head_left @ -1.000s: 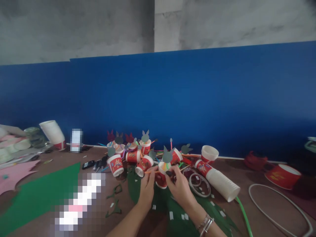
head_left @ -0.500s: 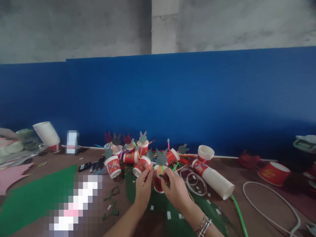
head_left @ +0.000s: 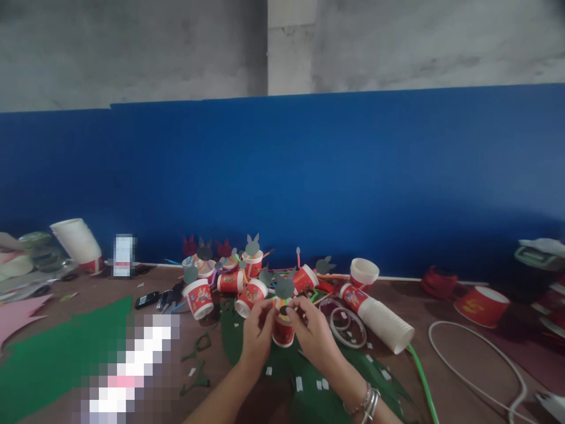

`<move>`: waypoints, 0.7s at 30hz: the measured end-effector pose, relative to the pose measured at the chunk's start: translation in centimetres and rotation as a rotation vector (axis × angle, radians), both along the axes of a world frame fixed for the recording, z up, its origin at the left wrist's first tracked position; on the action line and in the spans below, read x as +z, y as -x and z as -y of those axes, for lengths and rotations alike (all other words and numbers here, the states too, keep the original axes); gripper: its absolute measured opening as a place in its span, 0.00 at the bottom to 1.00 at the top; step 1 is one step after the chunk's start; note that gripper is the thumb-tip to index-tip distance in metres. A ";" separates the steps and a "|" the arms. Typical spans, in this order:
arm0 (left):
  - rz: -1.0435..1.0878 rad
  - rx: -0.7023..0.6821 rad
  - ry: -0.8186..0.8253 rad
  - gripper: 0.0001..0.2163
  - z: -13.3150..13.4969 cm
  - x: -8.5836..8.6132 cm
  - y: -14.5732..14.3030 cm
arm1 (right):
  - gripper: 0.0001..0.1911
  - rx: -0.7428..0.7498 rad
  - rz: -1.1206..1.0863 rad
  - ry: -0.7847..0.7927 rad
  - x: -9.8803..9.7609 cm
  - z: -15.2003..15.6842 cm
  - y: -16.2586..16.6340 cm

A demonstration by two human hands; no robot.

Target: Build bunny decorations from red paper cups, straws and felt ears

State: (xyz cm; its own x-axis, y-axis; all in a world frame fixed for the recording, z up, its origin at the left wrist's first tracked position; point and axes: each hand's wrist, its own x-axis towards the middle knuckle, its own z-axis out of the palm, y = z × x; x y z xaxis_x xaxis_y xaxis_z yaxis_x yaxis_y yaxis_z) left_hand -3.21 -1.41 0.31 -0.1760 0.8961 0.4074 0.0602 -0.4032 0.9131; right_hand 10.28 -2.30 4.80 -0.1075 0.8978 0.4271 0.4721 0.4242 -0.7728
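Between my hands stands a small red paper cup [head_left: 283,337] with a white rim and coloured strips at its top. A dark green paper animal head [head_left: 285,287] with pointed ears rises behind that rim. My left hand [head_left: 258,330] grips the cup's upper left side, fingers bent around the rim. My right hand [head_left: 311,330] is closed at the upper right, its thumb and fingertips pinching a small dark oval piece [head_left: 283,310] against the cup's front. The fingertips partly cover the rim and the strips.
Several finished-looking cups with paper heads, such as a tipped cup [head_left: 198,297], crowd the back. A stack of white cups [head_left: 388,324] lies to the right beside clear tape rings [head_left: 348,327]. Green sheet [head_left: 66,347] lies left; white scraps dot the dark green paper [head_left: 282,377].
The dark oval piece has moved left from within my right hand to the cup's front. My right hand has shifted slightly up and left. The view has turned a little.
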 end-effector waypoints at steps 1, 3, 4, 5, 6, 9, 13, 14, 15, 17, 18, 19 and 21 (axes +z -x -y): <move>-0.012 -0.012 0.005 0.12 0.1 0.2 -0.1 | 0.08 0.004 -0.036 0.024 0.2 0.0 0.1; -0.045 -0.037 0.006 0.12 0.4 0.3 -0.2 | 0.08 0.009 -0.083 0.062 0.4 0.1 0.1; -0.067 -0.045 -0.002 0.12 0.5 0.3 -0.2 | 0.09 0.008 -0.091 0.074 0.5 0.1 0.1; -0.088 -0.048 -0.013 0.11 0.6 0.3 -0.3 | 0.09 0.004 -0.090 0.080 0.5 0.1 0.1; -0.108 -0.050 -0.024 0.11 0.6 0.2 -0.3 | 0.09 -0.004 -0.082 0.080 0.5 0.1 0.0; -0.143 -0.042 -0.037 0.10 0.6 -0.3 -0.3 | 0.09 -0.019 -0.054 0.058 0.5 0.1 -0.2; -0.162 -0.046 -0.048 0.10 0.6 -0.5 -0.3 | 0.09 -0.046 -0.073 0.074 0.6 -0.1 -0.2; -0.162 -0.049 -0.051 0.10 0.6 -0.5 -0.4 | 0.09 -0.056 -0.097 0.099 0.6 -0.1 -0.2; -0.161 -0.052 -0.052 0.10 0.7 -0.4 -0.4 | 0.10 -0.062 -0.130 0.130 0.7 -0.1 -0.2; -0.161 -0.052 -0.049 0.11 0.7 -0.2 -0.4 | 0.10 -0.062 -0.212 0.198 0.8 -0.1 -0.1; -0.163 -0.050 -0.046 0.11 0.8 -0.1 -0.5 | 0.10 -0.057 -0.258 0.229 0.8 -0.2 0.0; -0.164 -0.050 -0.042 0.11 0.8 -0.1 -0.5 | 0.10 -0.049 -0.303 0.255 0.8 -0.2 0.0; -0.166 -0.049 -0.035 0.11 0.8 -0.1 -0.5 | 0.11 -0.035 -0.377 0.288 0.6 -0.3 0.0</move>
State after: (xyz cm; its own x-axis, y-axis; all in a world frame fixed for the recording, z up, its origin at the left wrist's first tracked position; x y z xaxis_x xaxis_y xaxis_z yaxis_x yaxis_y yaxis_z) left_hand -2.71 -2.24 0.26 -0.0601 0.8869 0.4581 0.1880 -0.4406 0.8778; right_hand 10.24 -2.03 5.38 0.0396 0.9857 0.1641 0.1459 0.1567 -0.9768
